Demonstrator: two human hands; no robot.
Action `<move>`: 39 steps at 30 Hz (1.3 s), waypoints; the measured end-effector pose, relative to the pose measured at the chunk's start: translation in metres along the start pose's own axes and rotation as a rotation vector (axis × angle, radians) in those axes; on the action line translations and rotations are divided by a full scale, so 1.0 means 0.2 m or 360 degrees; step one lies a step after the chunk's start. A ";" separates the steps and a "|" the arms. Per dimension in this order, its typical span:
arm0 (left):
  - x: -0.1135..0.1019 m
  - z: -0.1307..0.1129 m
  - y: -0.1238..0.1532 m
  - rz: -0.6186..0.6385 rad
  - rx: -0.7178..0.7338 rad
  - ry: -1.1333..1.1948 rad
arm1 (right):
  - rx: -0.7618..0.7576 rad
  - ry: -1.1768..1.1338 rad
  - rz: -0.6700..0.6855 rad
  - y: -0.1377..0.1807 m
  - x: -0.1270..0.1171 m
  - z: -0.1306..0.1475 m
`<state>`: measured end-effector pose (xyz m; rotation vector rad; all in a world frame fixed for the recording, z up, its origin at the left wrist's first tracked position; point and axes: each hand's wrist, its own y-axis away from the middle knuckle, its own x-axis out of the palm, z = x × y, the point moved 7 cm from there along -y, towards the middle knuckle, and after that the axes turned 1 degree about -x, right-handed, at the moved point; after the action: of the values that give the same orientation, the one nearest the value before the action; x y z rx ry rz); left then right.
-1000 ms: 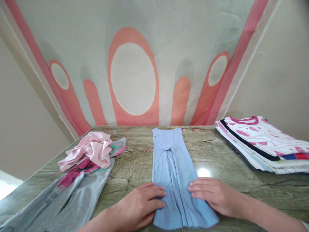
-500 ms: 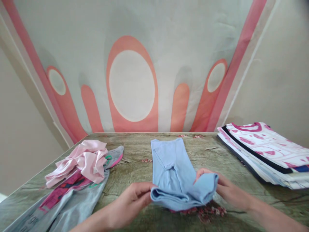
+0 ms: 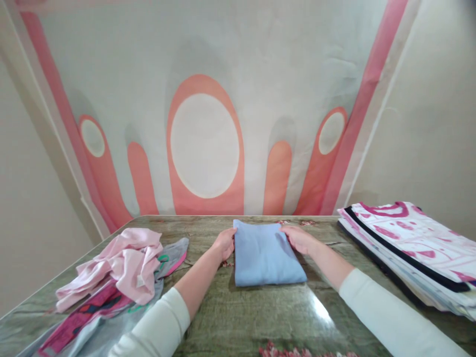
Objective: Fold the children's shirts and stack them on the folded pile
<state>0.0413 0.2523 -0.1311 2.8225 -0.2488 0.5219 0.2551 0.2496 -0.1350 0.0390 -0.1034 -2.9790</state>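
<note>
A light blue garment (image 3: 266, 254) lies folded in half on the green marbled table (image 3: 238, 312), near its far edge. My left hand (image 3: 224, 244) grips the fold's far left corner with curled fingers. At the far right corner, my right hand (image 3: 299, 239) pinches the cloth edge. Both arms, in white sleeves, reach forward across the table.
A heap of unfolded clothes sits on the left: a pink garment (image 3: 122, 263) on top of a grey one (image 3: 92, 332) with a magenta print. A stack of folded white and pink patterned clothes (image 3: 412, 248) lies at the right. A wall hanging with orange shapes stands behind.
My hands lifted the near end of the long blue garment and carried it over to the far end, folding it in half. Both arms now stretch further forward.
</note>
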 end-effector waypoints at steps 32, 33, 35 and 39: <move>-0.15 -0.05 -0.12 -0.0242 0.0942 -0.1242 | -0.0509 0.1041 -0.0551 -0.14 -0.20 -0.14; -0.14 -0.06 -0.11 -0.0269 0.1004 -0.1327 | -0.0516 0.1043 -0.0561 -0.15 -0.20 -0.13; -0.12 -0.07 -0.10 -0.0301 0.1084 -0.1495 | -0.0532 0.1059 -0.0580 -0.16 -0.21 -0.13; -0.09 -0.08 -0.09 -0.0325 0.1191 -0.1677 | -0.0582 0.1084 -0.0619 -0.14 -0.21 -0.13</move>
<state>0.0221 0.2759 -0.1268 3.4640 0.0880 -1.2005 0.2925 0.2828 -0.1618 1.1186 0.5849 -3.0967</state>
